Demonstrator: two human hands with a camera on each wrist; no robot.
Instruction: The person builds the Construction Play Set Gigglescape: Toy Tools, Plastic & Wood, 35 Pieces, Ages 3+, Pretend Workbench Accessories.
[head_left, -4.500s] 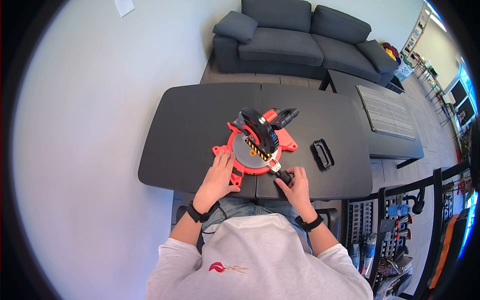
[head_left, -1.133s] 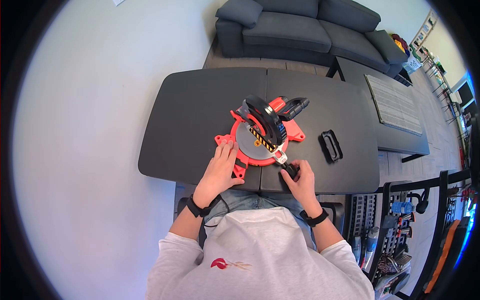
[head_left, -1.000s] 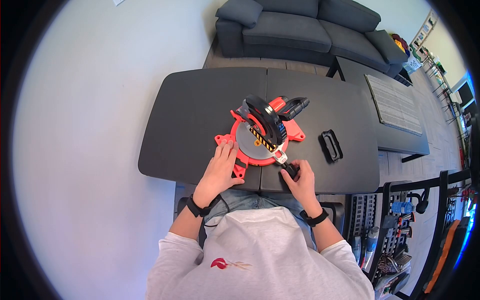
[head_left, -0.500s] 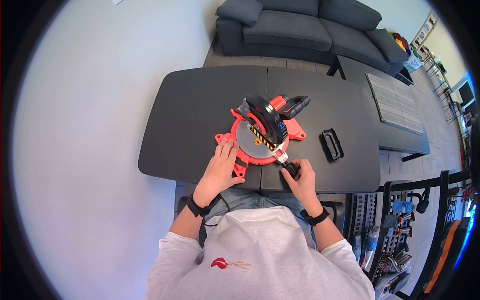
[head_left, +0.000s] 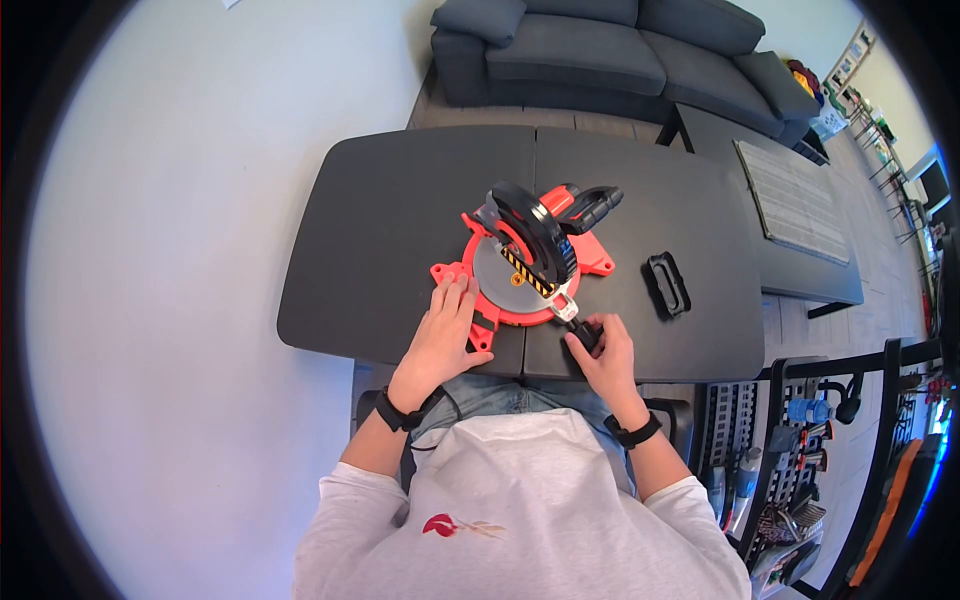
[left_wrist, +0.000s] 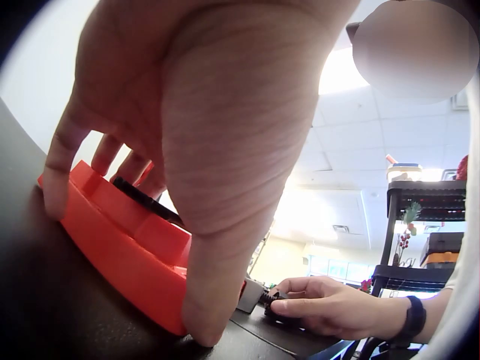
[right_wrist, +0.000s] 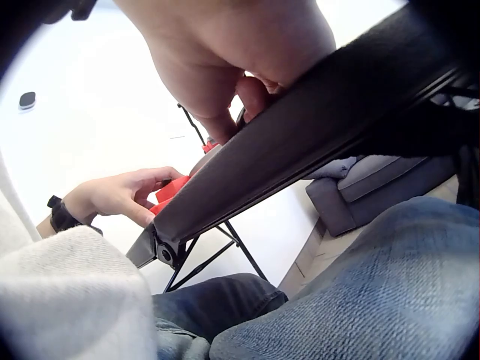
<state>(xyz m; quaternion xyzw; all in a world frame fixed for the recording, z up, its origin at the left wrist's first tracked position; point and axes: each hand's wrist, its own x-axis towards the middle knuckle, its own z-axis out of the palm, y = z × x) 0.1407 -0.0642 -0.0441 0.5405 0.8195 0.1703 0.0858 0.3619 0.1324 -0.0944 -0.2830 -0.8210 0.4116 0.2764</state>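
While the right hand (head_left: 606, 358) has its fingers closed narrow around the black knob (head_left: 584, 333), the left hand (head_left: 436, 330) lies with fingers spread over a corner of the red base (head_left: 452, 271), thumb down on the bench (head_left: 400, 220). From the middle of the saw (head_left: 538, 235), which looks like a toy miter saw, that puts the knob between four and five o'clock and the left hand around eight. The saw itself sits upright near the bench's center seam, handle out at about one-thirty. Looks to me like the adjusting step: one hand pins the base, the other works the knob, though I can't tell if it's being twisted or swung. Next move imo calls for steady pressure on the left and a gentle turn on the right, so the base doesn't slide. Farther out, at three o'clock, there's a loose black piece (head_left: 668, 284) nobody's touching.
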